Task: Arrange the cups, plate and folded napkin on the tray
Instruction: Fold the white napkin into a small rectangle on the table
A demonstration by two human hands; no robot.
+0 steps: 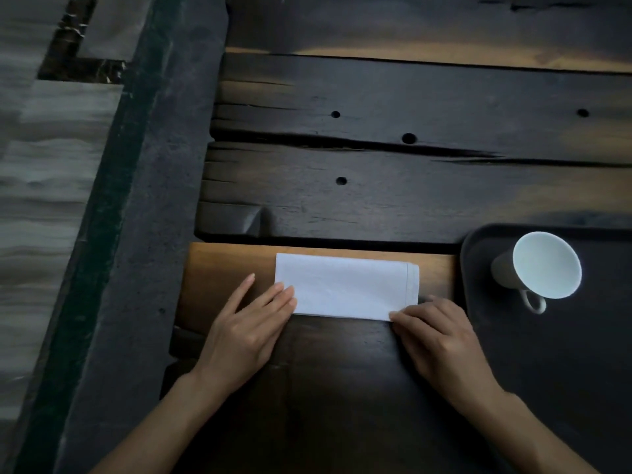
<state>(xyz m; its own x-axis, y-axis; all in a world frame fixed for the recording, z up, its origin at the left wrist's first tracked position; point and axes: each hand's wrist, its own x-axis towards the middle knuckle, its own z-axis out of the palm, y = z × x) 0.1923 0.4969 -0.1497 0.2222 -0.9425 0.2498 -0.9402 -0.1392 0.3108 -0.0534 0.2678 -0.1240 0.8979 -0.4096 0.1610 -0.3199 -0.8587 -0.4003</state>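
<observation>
A dark plank table (410, 200) fills the view, and a dark tray (485, 323) is seen at its right edge. One white cup (543, 265) stands on the tray, handle toward the person; no plate or second cup is shown. The white napkin (345, 287) lies folded into a strip on the table, just left of the tray and apart from it. Its near left corner is pressed flat by the open left hand (249, 333); its near right corner is pinched by the fingers of the right hand (441, 340). The fold is probably being finished: the edges should be squared and the crease pressed firmly before the napkin is lifted flat onto the tray, clear of the cup
</observation>
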